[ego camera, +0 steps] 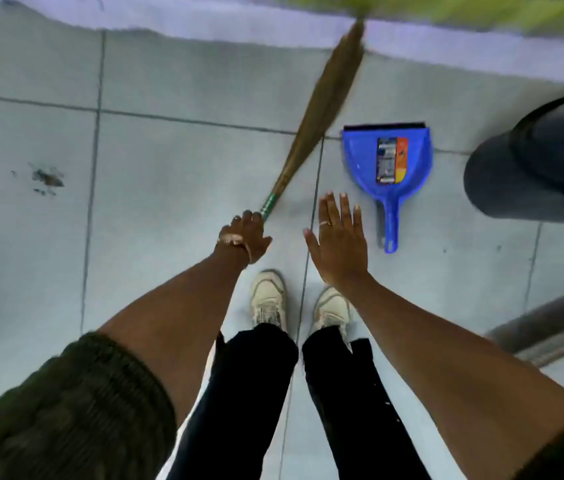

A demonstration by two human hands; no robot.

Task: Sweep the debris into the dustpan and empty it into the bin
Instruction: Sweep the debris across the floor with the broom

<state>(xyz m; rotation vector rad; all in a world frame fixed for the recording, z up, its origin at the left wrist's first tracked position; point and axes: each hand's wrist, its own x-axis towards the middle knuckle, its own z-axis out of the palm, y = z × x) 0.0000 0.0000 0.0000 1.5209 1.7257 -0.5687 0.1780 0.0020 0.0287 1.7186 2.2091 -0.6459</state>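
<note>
**A:** What am I standing on?

**B:** I'm looking down at a pale grey tiled floor [176, 74] with dark grout lines. A lighter strip runs along the far edge, and above it a blurred yellow-green band [481, 10]; I can't tell what that is. My two pale sneakers [268, 297] sit on either side of a grout line.

**A:** Where is the debris?

**B:** A small brown debris pile [47, 178] lies on a tile far out to my left, well apart from everything else.

**A:** And the broom?

**B:** My left hand [247, 237] is wrapped around the green-taped handle end of the grass broom [322, 95]. Its long axis slants from my hand up and to the right, bristle end pointing away towards the far strip.

**A:** The right hand?

**B:** My right hand [341, 237] is flat, fingers extended and close together, holding nothing. It hovers just left of the dustpan's handle.

**A:** How does the dustpan lie?

**B:** The blue dustpan [387, 161] rests flat on the floor, right of the broom, a label inside. Its long axis runs away from me: handle towards my feet, black-lipped mouth facing away.

**A:** The bin?

**B:** A dark bin [530, 168] stands at the right edge, near the dustpan.
</note>
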